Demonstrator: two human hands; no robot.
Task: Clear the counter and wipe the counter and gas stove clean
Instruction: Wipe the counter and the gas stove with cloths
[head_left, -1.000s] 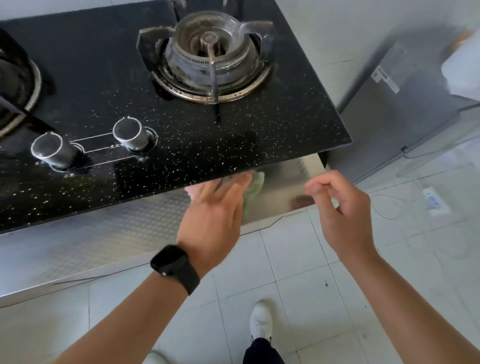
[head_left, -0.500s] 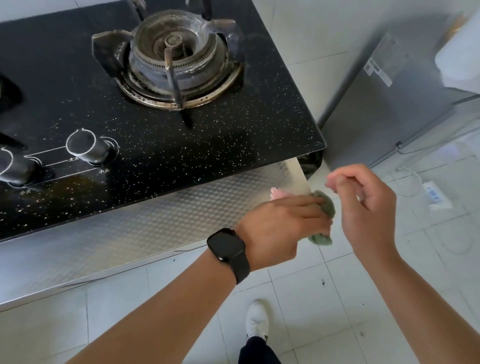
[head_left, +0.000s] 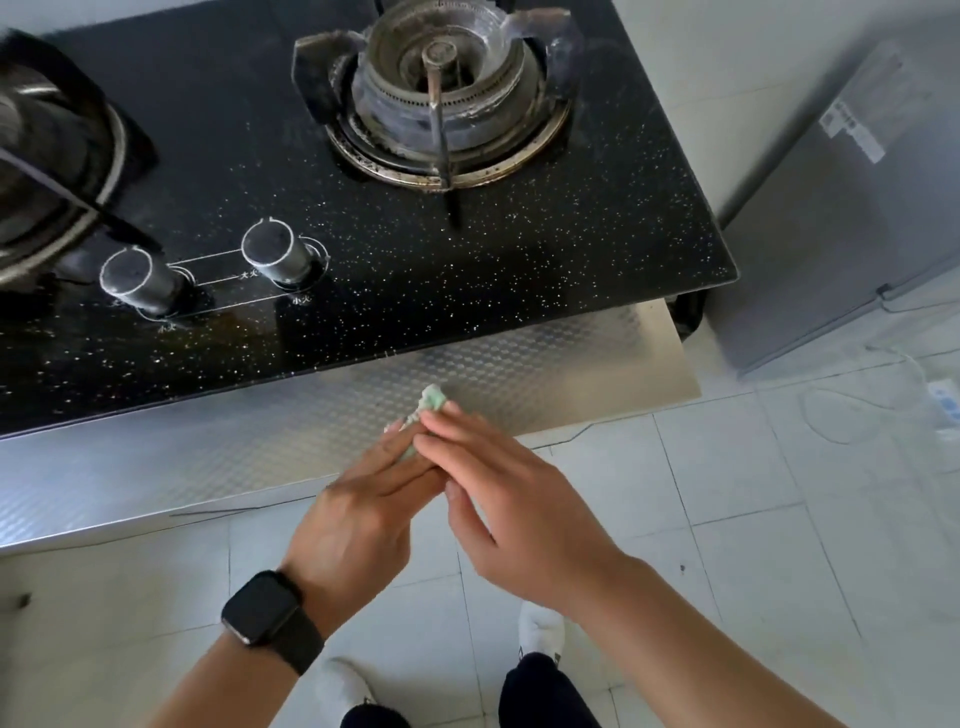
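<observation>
left hand (head_left: 358, 525) and right hand (head_left: 519, 519) pressed together, pinching green cloth (head_left: 431, 402) | above tabletop (head_left: 208, 457) edge | risk: loose fold slips, cloth falls to floor

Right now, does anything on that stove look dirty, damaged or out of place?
Yes: the right burner carries brown, burnt-looking grime around its ring, unlike the black glass top. Nothing looks spilled or broken.

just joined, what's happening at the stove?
A person stands at the gas stove. Both hands, the left hand and the right hand, pinch a small green cloth together above the metal counter edge, in front of the stove. Nothing is being wiped at this instant.
</observation>
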